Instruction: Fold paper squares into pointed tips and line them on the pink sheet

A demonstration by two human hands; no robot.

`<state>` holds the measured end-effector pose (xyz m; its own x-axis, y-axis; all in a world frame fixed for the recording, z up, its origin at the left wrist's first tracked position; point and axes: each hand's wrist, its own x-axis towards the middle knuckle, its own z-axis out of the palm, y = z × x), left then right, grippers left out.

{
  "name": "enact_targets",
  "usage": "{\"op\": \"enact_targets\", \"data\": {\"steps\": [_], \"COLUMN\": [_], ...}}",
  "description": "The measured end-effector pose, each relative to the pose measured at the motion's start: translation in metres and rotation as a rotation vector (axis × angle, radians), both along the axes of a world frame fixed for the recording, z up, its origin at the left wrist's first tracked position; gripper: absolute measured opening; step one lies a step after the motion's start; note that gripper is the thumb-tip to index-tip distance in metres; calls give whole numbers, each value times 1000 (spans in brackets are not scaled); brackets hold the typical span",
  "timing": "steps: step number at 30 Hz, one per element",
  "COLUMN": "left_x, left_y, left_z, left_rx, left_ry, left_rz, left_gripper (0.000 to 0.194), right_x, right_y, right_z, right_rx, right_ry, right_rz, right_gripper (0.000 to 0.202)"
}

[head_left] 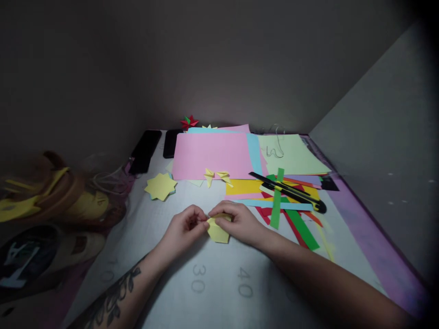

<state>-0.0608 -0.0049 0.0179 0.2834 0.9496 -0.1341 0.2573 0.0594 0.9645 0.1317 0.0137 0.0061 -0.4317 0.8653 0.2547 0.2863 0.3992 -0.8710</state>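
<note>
A small folded yellow paper (218,232) is held between both hands above the white mat. My left hand (187,226) pinches its left corner between thumb and forefinger. The fingers of my right hand (240,224) close over its top right part, the thumb lying on the paper's face. Just beyond the hands, two small folded yellow pieces (209,176) rest at the front edge of a pink sheet (212,155). To the left lies a yellow star-shaped paper (160,186) with other paper under it.
A black and yellow cutter (298,192) lies on coloured strips (302,228) at the right. Pale green sheets (291,153), two black phones (146,148) and a red paper star (190,122) are farther back. Bags (78,205) fill the left side.
</note>
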Motion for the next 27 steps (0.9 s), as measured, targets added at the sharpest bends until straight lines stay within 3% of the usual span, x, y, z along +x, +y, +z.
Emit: {"op": "enact_targets", "data": {"steps": [3, 6, 9, 13, 16, 19, 23, 27], "left_x": [-4, -8, -8, -6, -8, -16, -22, -23], "left_y": [3, 6, 6, 5, 4, 5, 7, 8], "left_z": [-4, -8, -12, -12, -12, -14, -15, -14], "left_rx": [-11, -80, -175, -221, -133, 135, 534, 698], "left_ry": [29, 15, -55, -100, 37, 269, 476, 566], "left_rz": [77, 200, 283, 262, 197, 73, -167, -399], "left_gripper": [11, 17, 22, 23, 20, 18, 24, 32], "right_x": [1, 2, 0, -5, -3, 2, 10, 12], "right_y": [-4, -10, -14, -10, -4, 1, 7, 8], "right_z": [0, 2, 2, -3, -7, -12, -19, -21], "right_rx": [325, 627, 769, 844, 789, 749, 702, 674], "right_ry": [-68, -245, -425, -491, -509, -513, -476, -433], "right_rz": [-52, -6, 36, 46, 70, 127, 180, 201], "right_gripper": [24, 28, 34, 29, 27, 25, 22, 21]}}
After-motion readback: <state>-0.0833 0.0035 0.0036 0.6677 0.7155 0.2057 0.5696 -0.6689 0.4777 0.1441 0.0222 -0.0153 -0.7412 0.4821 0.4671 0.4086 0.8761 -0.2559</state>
